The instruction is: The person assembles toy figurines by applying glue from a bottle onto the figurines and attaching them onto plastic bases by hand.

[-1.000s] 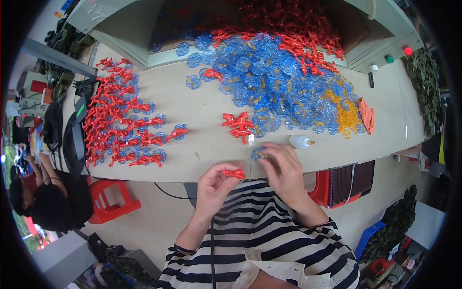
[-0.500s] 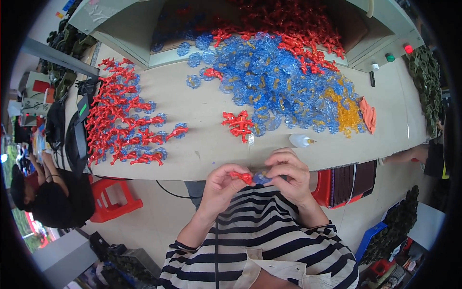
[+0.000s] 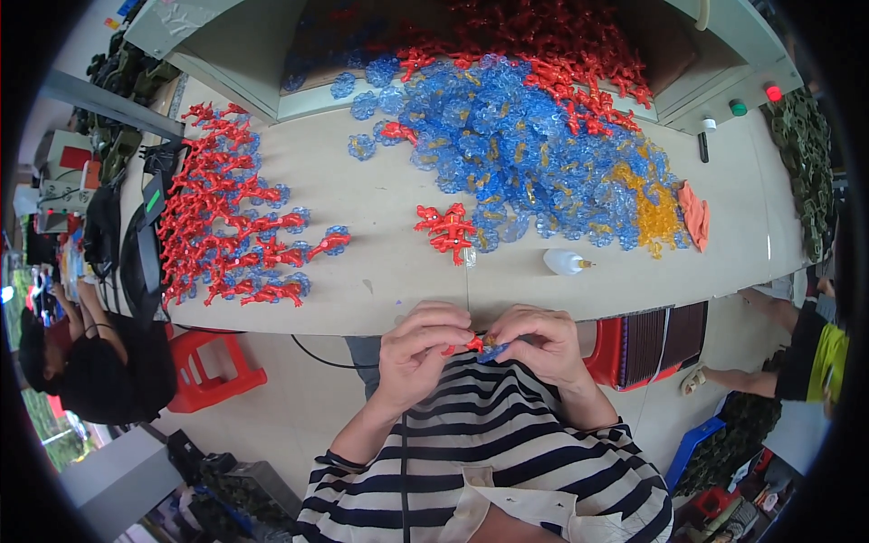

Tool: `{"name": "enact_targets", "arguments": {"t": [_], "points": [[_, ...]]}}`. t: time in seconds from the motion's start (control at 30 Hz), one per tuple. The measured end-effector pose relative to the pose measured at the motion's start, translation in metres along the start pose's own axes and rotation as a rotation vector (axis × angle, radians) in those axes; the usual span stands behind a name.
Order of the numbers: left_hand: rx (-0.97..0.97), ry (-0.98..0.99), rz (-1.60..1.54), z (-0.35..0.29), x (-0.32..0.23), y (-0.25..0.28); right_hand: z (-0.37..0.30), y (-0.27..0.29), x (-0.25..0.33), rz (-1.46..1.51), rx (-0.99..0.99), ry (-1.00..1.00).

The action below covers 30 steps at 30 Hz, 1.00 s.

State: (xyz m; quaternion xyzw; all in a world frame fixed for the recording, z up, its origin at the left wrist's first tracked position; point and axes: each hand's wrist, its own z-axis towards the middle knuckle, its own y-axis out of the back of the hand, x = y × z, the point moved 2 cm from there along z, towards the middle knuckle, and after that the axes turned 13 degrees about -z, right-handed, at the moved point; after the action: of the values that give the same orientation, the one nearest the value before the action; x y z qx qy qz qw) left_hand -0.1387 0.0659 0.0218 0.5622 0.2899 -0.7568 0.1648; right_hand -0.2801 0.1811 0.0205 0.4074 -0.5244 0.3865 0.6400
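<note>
Just off the table's near edge, my left hand [image 3: 419, 353] pinches a small red plastic figure [image 3: 472, 344]. Against it, my right hand [image 3: 540, 346] grips a clear blue disc-shaped plastic piece [image 3: 491, 352], with a bit of yellow showing where the two parts meet. Fingers hide much of both parts. Beyond my hands lies a small group of loose red figures [image 3: 445, 230]. A white squeeze bottle [image 3: 566, 262] with a narrow tip rests on its side to the right of them.
A large heap of blue pieces [image 3: 507, 136] spreads from the cabinet opening, with small yellow parts [image 3: 656, 217] at its right. Red figures on blue discs [image 3: 226, 208] stand in rows at the left. An orange cloth [image 3: 693, 217] and a marker [image 3: 703, 145] lie right.
My hands have turned the two parts; the blue disc now tilts edge-on beside the red figure. At the far right, a person in yellow and black has moved into view.
</note>
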Motion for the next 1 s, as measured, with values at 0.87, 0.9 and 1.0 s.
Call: {"name": "enact_targets", "arguments": {"t": [0.87, 0.9, 1.0], "points": [[0.016, 0.150, 0.086, 0.002, -0.006, -0.005, -0.005, -0.006, 0.018, -0.470, -0.170, 0.215], [0.018, 0.149, 0.086, 0.002, -0.005, -0.005, -0.006, -0.006, 0.014, -0.362, -0.133, 0.153], [0.109, -0.128, 0.166, 0.004, -0.006, -0.005, -0.009, -0.008, 0.013, -0.193, -0.118, 0.014]]}}
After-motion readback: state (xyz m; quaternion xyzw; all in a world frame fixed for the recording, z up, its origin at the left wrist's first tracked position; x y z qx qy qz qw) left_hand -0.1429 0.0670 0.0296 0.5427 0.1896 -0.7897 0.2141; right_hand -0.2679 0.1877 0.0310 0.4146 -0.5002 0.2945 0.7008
